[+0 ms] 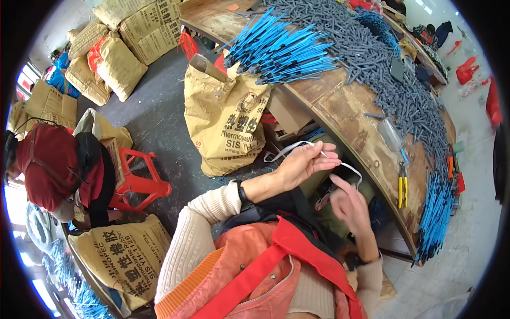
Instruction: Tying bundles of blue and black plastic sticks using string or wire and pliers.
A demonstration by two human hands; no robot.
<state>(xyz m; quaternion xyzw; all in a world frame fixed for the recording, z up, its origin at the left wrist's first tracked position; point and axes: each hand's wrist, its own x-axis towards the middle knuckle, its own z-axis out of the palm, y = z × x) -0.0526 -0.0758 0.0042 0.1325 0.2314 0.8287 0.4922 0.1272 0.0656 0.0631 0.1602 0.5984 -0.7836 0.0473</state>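
Recorded dark floor [162, 90] as broadest surface, across left half of view. Noted wooden bench [353, 122] next, curving from top of view down right side, with worn, stained top. Logged wide heap of grey rod-like pieces [366, 58] over far side of bench. Saw stacked tan sacks [127, 32] at upper left. Saw co-worker [50, 165] in dark red top at far left, just beside red stool [141, 178].

Found open-topped tan sack [228, 122] upright on floor, just beside near edge of bench. Logged large bundle of blue sticks [281, 48] with dark ends on upper left part of bench, partly overhanging edge; smaller blue bundle [435, 212] at lower right end.

Observed left hand [305, 164] palm up in front of bench, with fingers extended toward right hand. Observed right hand [350, 204] near and slightly below, blurred, with index finger pointing up and left, other fingers curled.

Noted yellow-handled pliers [402, 186] lying on bench, near smaller bundle; dark flat rectangular object [397, 69] on heap.

Found thin white strap [348, 168] pinched between thumb and fingers of left hand, looping out to left and arching down toward right hand. Could not tell right-hand grip on strap from mere nearness, owing to blur.
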